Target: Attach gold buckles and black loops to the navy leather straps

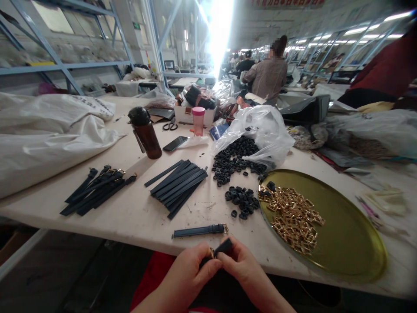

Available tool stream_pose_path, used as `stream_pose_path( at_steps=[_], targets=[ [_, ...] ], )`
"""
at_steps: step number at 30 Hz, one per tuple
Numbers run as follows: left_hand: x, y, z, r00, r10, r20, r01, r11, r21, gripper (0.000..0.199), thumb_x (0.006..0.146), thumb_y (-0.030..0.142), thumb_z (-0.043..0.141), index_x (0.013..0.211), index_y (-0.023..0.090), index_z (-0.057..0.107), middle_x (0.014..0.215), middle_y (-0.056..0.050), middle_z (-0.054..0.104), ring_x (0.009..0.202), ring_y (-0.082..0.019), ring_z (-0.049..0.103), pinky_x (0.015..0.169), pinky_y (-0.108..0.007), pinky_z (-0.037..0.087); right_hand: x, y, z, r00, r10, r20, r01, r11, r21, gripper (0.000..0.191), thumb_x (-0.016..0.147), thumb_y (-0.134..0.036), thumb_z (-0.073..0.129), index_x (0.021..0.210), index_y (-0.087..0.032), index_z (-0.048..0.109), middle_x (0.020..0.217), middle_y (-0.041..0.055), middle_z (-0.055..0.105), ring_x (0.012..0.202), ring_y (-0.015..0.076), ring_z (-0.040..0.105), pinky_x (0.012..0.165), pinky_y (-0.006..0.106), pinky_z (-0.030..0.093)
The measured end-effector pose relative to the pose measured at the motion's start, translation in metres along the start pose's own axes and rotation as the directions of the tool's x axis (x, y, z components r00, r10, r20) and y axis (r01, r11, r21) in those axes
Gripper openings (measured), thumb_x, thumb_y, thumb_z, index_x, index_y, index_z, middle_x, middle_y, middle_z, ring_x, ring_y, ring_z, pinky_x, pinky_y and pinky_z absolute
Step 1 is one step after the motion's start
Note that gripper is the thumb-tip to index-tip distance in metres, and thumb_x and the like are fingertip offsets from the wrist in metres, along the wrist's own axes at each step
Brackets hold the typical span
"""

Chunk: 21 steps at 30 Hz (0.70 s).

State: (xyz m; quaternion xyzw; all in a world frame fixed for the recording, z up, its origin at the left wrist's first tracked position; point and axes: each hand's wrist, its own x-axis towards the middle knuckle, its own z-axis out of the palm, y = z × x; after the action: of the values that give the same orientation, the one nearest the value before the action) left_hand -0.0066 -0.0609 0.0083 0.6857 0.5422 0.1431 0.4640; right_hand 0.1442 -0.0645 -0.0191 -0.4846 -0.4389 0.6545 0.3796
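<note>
Both hands come together just past the bench's near edge, the left hand (190,271) and the right hand (243,265) clamped from either side on a short dark strap (225,247), with a small gold buckle (211,252) showing at the fingers of the left hand. Just ahead of them on the cream bench (130,221) lies a longer dark strap (198,231) with a gold buckle at its right end. To the right, a round brass tray (350,234) carries a heap of gold buckles (293,219), and a small pile of black loops (241,201) sits just beside its rim. A larger spill of the same loops (234,156) runs out of a clear plastic bag (265,130). Ahead of the hands lies a bundle of plain dark strips (177,184), and further left, a group of buckled straps (97,191). Beyond them stand a brown bottle (146,139) and a pink cup (198,121), near black-handled scissors (170,126) and a phone (175,143). A co-worker (267,76) stands farther down the bench.
</note>
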Motion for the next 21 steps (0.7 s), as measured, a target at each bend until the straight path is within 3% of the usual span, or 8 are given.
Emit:
stream_pose_path(
  at_steps=[3, 5, 9, 11, 13, 16, 18, 21],
  targets=[
    [0.007, -0.002, -0.005, 0.999, -0.046, 0.022, 0.047, 0.997, -0.058, 0.029, 0.077, 0.043, 0.048, 0.062, 0.018, 0.043, 0.056, 0.004, 0.047, 0.052, -0.011, 0.044, 0.048, -0.020, 0.029, -0.001, -0.003, 0.000, 0.999, -0.008, 0.051, 0.003, 0.996, 0.086, 0.019, 0.072, -0.032, 0.061, 0.070, -0.019, 0.049, 0.063, -0.0053, 0.051, 0.059, 0.0106, 0.048, 0.058, 0.022, 0.037],
    [0.011, -0.003, -0.005, 0.998, -0.063, 0.021, 0.066, 0.983, -0.171, 0.021, 0.075, 0.038, 0.052, 0.075, 0.018, 0.046, 0.058, 0.005, 0.050, 0.050, -0.011, 0.046, 0.047, -0.019, 0.032, -0.003, -0.006, -0.001, 0.996, -0.065, 0.063, 0.062, 0.997, 0.046, 0.016, 0.076, -0.033, 0.059, 0.073, -0.019, 0.052, 0.065, -0.0043, 0.054, 0.062, 0.0115, 0.049, 0.059, 0.022, 0.037],
    [0.015, 0.000, -0.003, 0.996, 0.023, 0.091, 0.002, 0.965, -0.264, 0.026, 0.075, 0.028, 0.051, 0.100, 0.019, 0.048, 0.064, 0.005, 0.054, 0.054, -0.011, 0.051, 0.052, -0.019, 0.038, -0.005, -0.012, -0.016, 0.981, -0.087, 0.172, 0.115, 0.980, -0.161, 0.016, 0.081, -0.034, 0.052, 0.078, -0.019, 0.057, 0.071, -0.0010, 0.059, 0.067, 0.0138, 0.053, 0.061, 0.024, 0.040],
    [0.015, 0.001, -0.003, 0.994, 0.022, 0.106, 0.002, 0.974, -0.228, 0.021, 0.077, 0.029, 0.048, 0.094, 0.018, 0.053, 0.061, 0.005, 0.052, 0.052, -0.010, 0.049, 0.050, -0.018, 0.036, 0.002, -0.015, -0.033, 0.987, -0.135, 0.090, 0.160, 0.910, -0.384, 0.017, 0.082, -0.032, 0.049, 0.079, -0.018, 0.057, 0.071, 0.0003, 0.058, 0.066, 0.0145, 0.053, 0.060, 0.024, 0.040],
    [0.016, 0.001, -0.002, 0.996, -0.019, 0.091, 0.037, 0.978, -0.204, 0.021, 0.079, 0.032, 0.045, 0.088, 0.016, 0.054, 0.056, 0.005, 0.049, 0.046, -0.009, 0.045, 0.046, -0.018, 0.034, 0.015, -0.017, -0.051, 0.957, -0.284, -0.056, 0.176, 0.725, -0.666, 0.017, 0.084, -0.029, 0.046, 0.080, -0.018, 0.058, 0.073, 0.0018, 0.057, 0.066, 0.0152, 0.053, 0.061, 0.026, 0.039],
    [0.017, -0.002, 0.001, 0.996, -0.052, 0.073, 0.065, 0.978, -0.200, 0.022, 0.079, 0.035, 0.043, 0.083, 0.016, 0.053, 0.053, 0.006, 0.047, 0.042, -0.009, 0.042, 0.043, -0.017, 0.031, 0.040, -0.017, -0.072, 0.896, -0.438, -0.065, 0.066, 0.279, -0.958, 0.015, 0.083, -0.021, 0.046, 0.082, -0.019, 0.061, 0.079, 0.0043, 0.058, 0.070, 0.0163, 0.054, 0.063, 0.027, 0.036],
    [0.018, -0.003, 0.003, 0.995, -0.059, 0.078, 0.074, 0.976, -0.203, 0.023, 0.079, 0.037, 0.043, 0.081, 0.016, 0.053, 0.053, 0.006, 0.047, 0.042, -0.008, 0.042, 0.042, -0.017, 0.031, 0.054, -0.015, -0.076, 0.902, -0.432, -0.006, 0.012, 0.038, -0.999, 0.014, 0.081, -0.017, 0.049, 0.078, -0.019, 0.062, 0.077, 0.0045, 0.058, 0.069, 0.0168, 0.053, 0.061, 0.027, 0.032],
    [0.017, -0.003, 0.002, 0.997, -0.062, 0.048, 0.070, 0.980, -0.186, 0.024, 0.080, 0.038, 0.043, 0.079, 0.017, 0.053, 0.053, 0.005, 0.048, 0.045, -0.009, 0.043, 0.045, -0.018, 0.031, 0.063, -0.012, -0.074, 0.908, -0.414, 0.060, 0.004, -0.135, -0.991, 0.013, 0.080, -0.015, 0.052, 0.072, -0.020, 0.061, 0.075, 0.0047, 0.057, 0.070, 0.0178, 0.052, 0.060, 0.028, 0.029]
  ],
)
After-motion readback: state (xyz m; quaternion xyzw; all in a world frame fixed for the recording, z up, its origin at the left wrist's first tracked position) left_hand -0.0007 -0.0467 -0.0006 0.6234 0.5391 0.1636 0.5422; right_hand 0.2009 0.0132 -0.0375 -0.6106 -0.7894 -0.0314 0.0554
